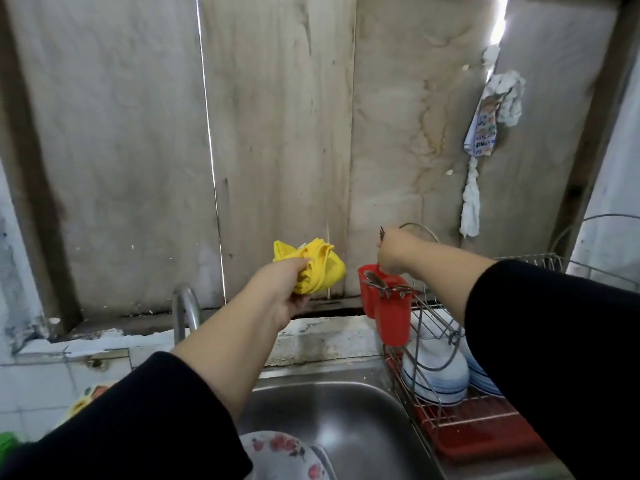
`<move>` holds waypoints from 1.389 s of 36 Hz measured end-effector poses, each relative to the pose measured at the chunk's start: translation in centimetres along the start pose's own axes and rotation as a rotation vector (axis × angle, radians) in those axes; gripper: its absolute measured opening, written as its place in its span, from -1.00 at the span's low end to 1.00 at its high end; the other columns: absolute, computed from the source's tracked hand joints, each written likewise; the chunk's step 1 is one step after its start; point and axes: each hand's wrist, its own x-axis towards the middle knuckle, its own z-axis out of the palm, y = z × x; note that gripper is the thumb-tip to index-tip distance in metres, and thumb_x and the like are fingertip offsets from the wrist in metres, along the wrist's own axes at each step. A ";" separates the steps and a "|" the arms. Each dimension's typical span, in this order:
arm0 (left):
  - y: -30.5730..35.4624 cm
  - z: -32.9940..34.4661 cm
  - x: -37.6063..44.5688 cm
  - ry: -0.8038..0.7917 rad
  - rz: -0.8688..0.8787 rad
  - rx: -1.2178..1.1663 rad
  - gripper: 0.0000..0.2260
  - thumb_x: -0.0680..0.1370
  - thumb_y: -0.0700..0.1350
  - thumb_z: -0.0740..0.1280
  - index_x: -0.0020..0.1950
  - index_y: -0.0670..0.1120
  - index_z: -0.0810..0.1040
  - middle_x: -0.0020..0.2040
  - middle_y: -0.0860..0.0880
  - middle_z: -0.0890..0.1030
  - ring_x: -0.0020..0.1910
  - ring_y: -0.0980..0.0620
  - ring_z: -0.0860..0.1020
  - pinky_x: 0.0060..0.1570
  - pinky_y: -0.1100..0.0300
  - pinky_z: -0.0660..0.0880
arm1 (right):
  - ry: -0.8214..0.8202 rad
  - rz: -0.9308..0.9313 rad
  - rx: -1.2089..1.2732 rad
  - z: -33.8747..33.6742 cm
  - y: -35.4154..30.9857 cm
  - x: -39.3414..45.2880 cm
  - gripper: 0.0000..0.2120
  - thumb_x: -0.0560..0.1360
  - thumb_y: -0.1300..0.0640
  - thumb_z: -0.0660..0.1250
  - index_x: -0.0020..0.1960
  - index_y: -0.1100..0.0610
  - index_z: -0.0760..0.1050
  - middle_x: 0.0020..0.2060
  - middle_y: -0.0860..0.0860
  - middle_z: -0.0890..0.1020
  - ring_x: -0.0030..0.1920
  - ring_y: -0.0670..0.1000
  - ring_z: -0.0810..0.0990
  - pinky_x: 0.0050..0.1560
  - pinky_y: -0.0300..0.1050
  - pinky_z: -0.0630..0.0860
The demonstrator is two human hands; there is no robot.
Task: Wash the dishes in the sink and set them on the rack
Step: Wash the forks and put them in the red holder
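Head view: the right hand (pixel 393 249) pinches a bundle of dark utensils (pixel 381 233), probably chopsticks, directly above the red cutlery holder (pixel 388 306), which hangs on the wire rack (pixel 450 407) at 3 o'clock from the sink (pixel 346 420). The left hand (pixel 282 289) grips a bunched yellow cloth (pixel 311 266) at 9 o'clock from the holder. Recommended procedure: lower the utensils vertically into a free compartment, clear of the spoons (pixel 377 284) already in the holder, then release. A flowered dish (pixel 280 455) remains in the sink.

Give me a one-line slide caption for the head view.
Right hand lowers chopsticks into red utensil holder; left hand grips yellow cloth.
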 end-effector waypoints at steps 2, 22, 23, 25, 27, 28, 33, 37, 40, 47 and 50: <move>-0.1 -0.1 0.1 -0.002 -0.008 -0.023 -0.91 0.60 -0.17 0.23 -0.11 -0.04 0.41 -0.25 0.00 0.47 -0.34 0.11 0.42 -0.65 0.43 0.34 | -0.021 -0.096 -0.182 0.7 0.5 1.1 -0.69 0.63 0.18 0.10 0.32 0.21 0.44 0.29 0.07 0.51 0.27 0.08 0.48 0.12 -0.23 0.43; -0.6 0.5 -1.5 -0.028 0.027 -0.077 -0.89 0.60 -0.18 0.25 -0.13 -0.06 0.42 -0.27 -0.02 0.48 -0.40 0.09 0.48 -0.64 0.43 0.34 | 0.370 -0.331 0.074 0.6 1.5 0.7 -0.75 0.57 0.21 0.18 0.20 0.22 0.51 0.15 0.17 0.55 0.17 0.15 0.50 0.14 -0.09 0.42; -0.7 0.5 -1.7 -0.030 0.029 -0.074 -0.88 0.59 -0.19 0.25 -0.14 -0.07 0.43 -0.27 -0.03 0.48 -0.42 0.09 0.49 -0.64 0.43 0.34 | 0.405 -0.391 0.089 0.9 1.3 0.2 -0.76 0.57 0.22 0.18 0.17 0.23 0.53 0.14 0.18 0.55 0.17 0.16 0.50 0.15 -0.07 0.42; -0.9 0.4 -2.1 -0.027 0.032 -0.065 -0.88 0.59 -0.18 0.25 -0.15 -0.07 0.43 -0.27 -0.03 0.48 -0.38 0.09 0.46 -0.63 0.41 0.36 | 0.429 -0.484 0.084 1.4 1.1 -0.9 -0.77 0.56 0.25 0.17 0.12 0.26 0.55 0.10 0.20 0.54 0.16 0.17 0.48 0.16 -0.03 0.40; -1.0 0.2 -2.6 -0.021 0.034 -0.066 -0.89 0.59 -0.17 0.26 -0.14 -0.07 0.43 -0.26 -0.03 0.49 -0.35 0.09 0.44 -0.63 0.41 0.36 | 0.421 -0.551 0.082 1.9 0.8 -2.0 -0.77 0.56 0.26 0.17 0.11 0.27 0.55 0.07 0.20 0.54 0.15 0.15 0.48 0.16 -0.06 0.36; -1.1 0.1 -2.9 -0.022 0.034 -0.064 -0.89 0.59 -0.17 0.26 -0.14 -0.07 0.44 -0.25 -0.03 0.49 -0.34 0.09 0.44 -0.63 0.41 0.36 | 0.414 -0.568 0.080 2.1 0.6 -2.7 -0.77 0.57 0.25 0.17 0.11 0.26 0.55 0.07 0.19 0.54 0.14 0.13 0.48 0.15 -0.10 0.34; -2.3 -1.2 -4.2 -0.054 0.040 -0.041 -0.94 0.58 -0.16 0.28 0.04 -0.08 0.46 -0.25 -0.01 0.51 -0.33 0.10 0.46 -0.59 0.38 0.38 | 0.358 -0.598 0.111 3.9 -0.2 -5.3 -0.81 0.57 0.20 0.16 0.04 0.23 0.53 -0.03 0.12 0.50 0.01 0.11 0.50 0.02 -0.04 0.40; -3.8 -2.3 -5.2 -0.081 0.021 -0.073 -0.92 0.58 -0.20 0.27 0.03 -0.05 0.50 -0.30 0.02 0.59 -0.33 0.11 0.51 -0.54 0.39 0.42 | 0.291 -0.572 0.167 5.9 -0.9 -6.9 -0.86 0.50 0.25 0.17 -0.05 0.23 0.50 -0.11 0.09 0.45 -0.07 0.15 0.52 -0.02 0.01 0.46; -5.3 -3.5 -5.8 -0.097 0.000 -0.105 -0.88 0.59 -0.21 0.24 0.08 -0.04 0.50 -0.27 0.01 0.61 -0.35 0.12 0.55 -0.52 0.36 0.43 | 0.233 -0.532 0.275 7.8 -1.2 -7.9 -0.81 0.50 0.26 0.20 0.05 0.19 0.53 -0.06 0.05 0.43 -0.03 0.10 0.52 0.03 -0.05 0.44; -9.5 -7.1 -7.2 -0.117 -0.006 -0.144 -0.80 0.57 -0.23 0.25 0.17 -0.07 0.53 -0.01 -0.08 0.67 -0.10 0.00 0.62 -0.24 0.18 0.60 | 0.147 -0.184 0.714 14.7 -0.6 -9.8 -0.48 0.51 0.27 0.26 0.43 0.14 0.21 0.30 0.05 0.26 0.22 0.02 0.40 0.17 -0.29 0.27; -11.5 -8.7 -8.1 -0.106 -0.035 -0.125 -0.77 0.56 -0.23 0.27 0.20 -0.10 0.55 -0.05 -0.09 0.68 -0.15 -0.03 0.60 -0.19 0.13 0.57 | -0.086 0.009 1.089 19.0 0.1 -10.2 -0.52 0.45 0.09 0.37 0.32 0.17 0.40 0.17 0.12 0.56 0.15 0.11 0.56 0.25 0.08 0.46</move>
